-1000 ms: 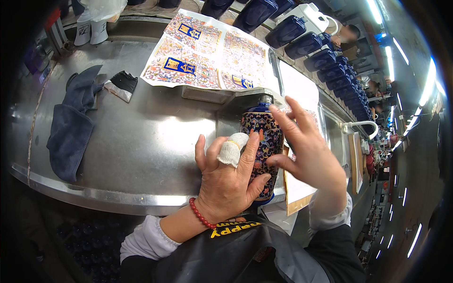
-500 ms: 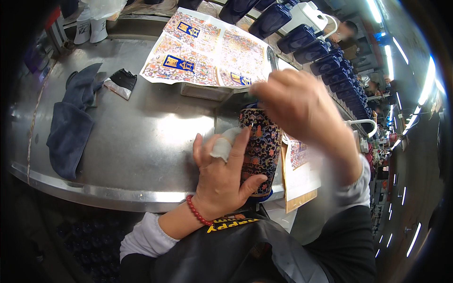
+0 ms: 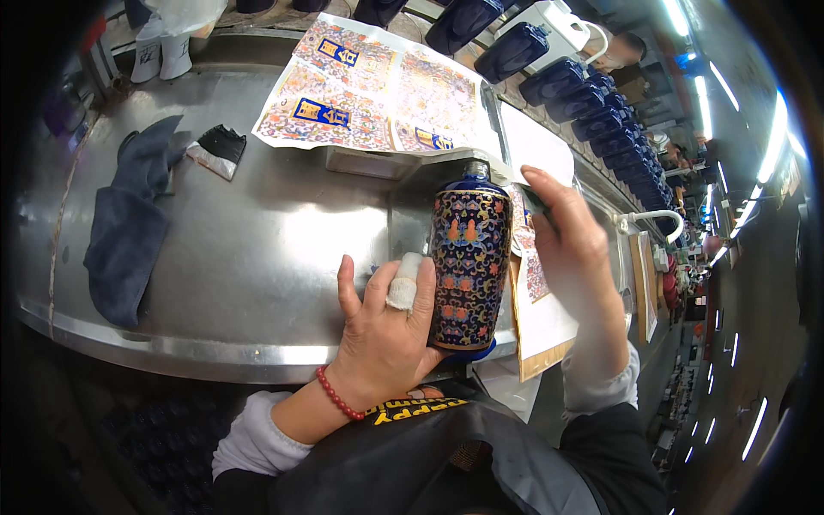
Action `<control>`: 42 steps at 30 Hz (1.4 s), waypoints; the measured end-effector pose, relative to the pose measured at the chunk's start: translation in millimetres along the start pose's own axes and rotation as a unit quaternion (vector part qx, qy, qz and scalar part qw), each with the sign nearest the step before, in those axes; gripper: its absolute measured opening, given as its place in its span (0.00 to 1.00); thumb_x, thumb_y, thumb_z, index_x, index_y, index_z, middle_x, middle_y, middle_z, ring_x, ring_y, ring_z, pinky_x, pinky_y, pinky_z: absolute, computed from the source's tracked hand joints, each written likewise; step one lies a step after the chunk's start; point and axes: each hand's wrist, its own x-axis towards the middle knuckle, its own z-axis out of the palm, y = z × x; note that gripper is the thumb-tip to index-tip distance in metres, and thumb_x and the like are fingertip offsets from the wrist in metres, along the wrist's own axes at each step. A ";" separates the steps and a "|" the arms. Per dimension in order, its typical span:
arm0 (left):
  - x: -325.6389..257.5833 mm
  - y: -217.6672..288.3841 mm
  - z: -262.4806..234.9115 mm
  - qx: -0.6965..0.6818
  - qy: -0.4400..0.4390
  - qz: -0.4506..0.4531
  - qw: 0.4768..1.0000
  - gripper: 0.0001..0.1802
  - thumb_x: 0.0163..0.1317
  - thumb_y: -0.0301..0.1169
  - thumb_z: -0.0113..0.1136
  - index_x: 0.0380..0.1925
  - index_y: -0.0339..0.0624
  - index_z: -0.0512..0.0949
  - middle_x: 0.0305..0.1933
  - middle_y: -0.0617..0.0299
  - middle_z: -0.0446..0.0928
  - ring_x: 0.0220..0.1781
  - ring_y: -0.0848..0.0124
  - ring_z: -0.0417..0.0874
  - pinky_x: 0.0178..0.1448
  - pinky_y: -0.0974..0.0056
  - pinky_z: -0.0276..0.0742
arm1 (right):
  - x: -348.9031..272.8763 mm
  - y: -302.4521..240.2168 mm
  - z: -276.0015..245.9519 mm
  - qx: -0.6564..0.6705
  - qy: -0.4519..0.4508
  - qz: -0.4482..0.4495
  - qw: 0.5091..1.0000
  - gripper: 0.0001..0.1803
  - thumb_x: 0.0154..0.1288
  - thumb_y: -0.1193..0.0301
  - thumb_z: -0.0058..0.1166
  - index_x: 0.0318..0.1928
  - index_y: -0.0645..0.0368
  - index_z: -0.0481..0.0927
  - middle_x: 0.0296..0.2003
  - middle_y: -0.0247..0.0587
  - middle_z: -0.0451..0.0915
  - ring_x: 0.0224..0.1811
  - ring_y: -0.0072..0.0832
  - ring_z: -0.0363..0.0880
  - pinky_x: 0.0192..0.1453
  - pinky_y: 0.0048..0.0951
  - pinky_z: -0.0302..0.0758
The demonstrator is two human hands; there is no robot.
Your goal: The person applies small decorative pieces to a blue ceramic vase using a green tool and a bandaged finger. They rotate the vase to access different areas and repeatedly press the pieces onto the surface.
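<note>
A dark blue glass bottle, covered in a colourful floral pattern with gold lines, stands tilted in front of me with its bare neck pointing away. My left hand holds it low on its left side, the thumb tucked behind the lower end and the index finger along the edge. The other fingers are spread, and a white wrap covers one of them. To the right of the bottle, my right hand is raised, slightly blurred, with fingers apart and nothing in them.
Printed decal sheets lie beyond the bottle on the metal worktable. A dark cloth and a small packet rest at left. Plain blue bottles line the far right. Papers on a board sit beside the bottle.
My right hand has moved from over the bottle's neck to its right, uncovering the neck. My left thumb has gone from the bottle's front to behind it, and the pattern now shows fully.
</note>
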 end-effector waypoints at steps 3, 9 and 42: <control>3.0 8.3 -12.2 0.063 -0.013 0.012 0.998 0.58 0.56 0.58 0.71 0.75 0.27 0.60 0.65 0.43 0.74 0.70 0.46 0.65 0.77 0.22 0.33 | -20.0 0.9 13.8 -0.003 -0.028 -0.009 1.000 0.34 0.53 0.92 0.49 0.64 0.65 0.77 0.62 0.62 0.77 0.62 0.56 0.78 0.66 0.46 0.77; 30.3 -3.2 -28.9 -0.049 0.034 0.005 0.998 0.51 0.64 0.62 0.62 0.75 0.35 0.64 0.61 0.47 0.76 0.67 0.47 0.67 0.77 0.25 0.36 | -32.9 -4.4 18.7 -0.014 -0.058 0.018 0.998 0.38 0.55 0.86 0.58 0.69 0.53 0.76 0.64 0.60 0.73 0.62 0.56 0.76 0.64 0.48 0.78; 60.7 -10.2 -7.2 -0.071 0.097 -0.016 0.993 0.35 0.74 0.49 0.55 0.76 0.46 0.67 0.64 0.50 0.72 0.63 0.48 0.70 0.76 0.30 0.46 | -16.0 -3.4 10.5 -0.030 -0.085 -0.024 0.996 0.34 0.57 0.83 0.56 0.67 0.51 0.78 0.58 0.60 0.73 0.59 0.55 0.75 0.62 0.48 0.77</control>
